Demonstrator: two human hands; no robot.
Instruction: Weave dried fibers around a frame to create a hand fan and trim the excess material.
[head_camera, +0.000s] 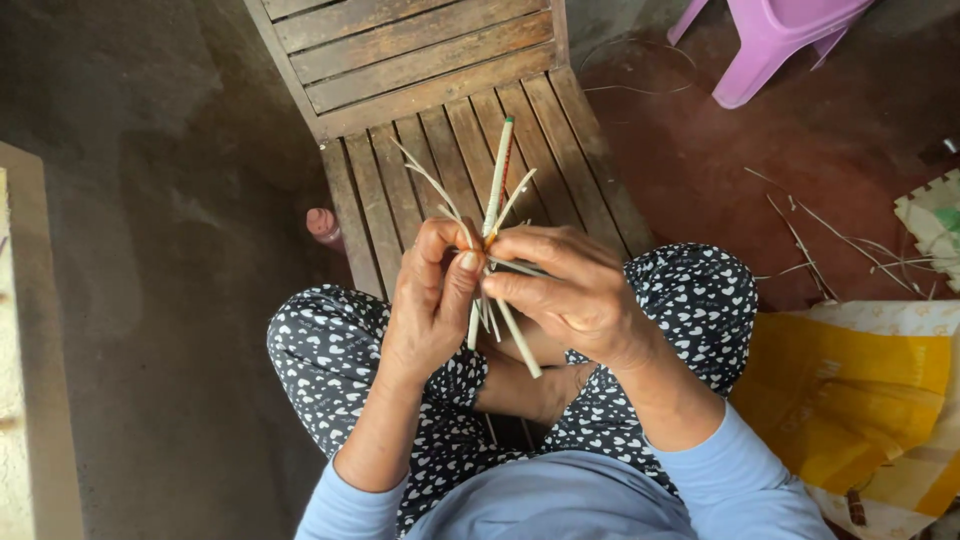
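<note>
Both my hands over the wooden chair, left hand and right hand pinched shut on pale reed sticks, pink stool beyond the chair

Matt slatted wood bench; glossy plastic chair; smooth pale strips.
</note>
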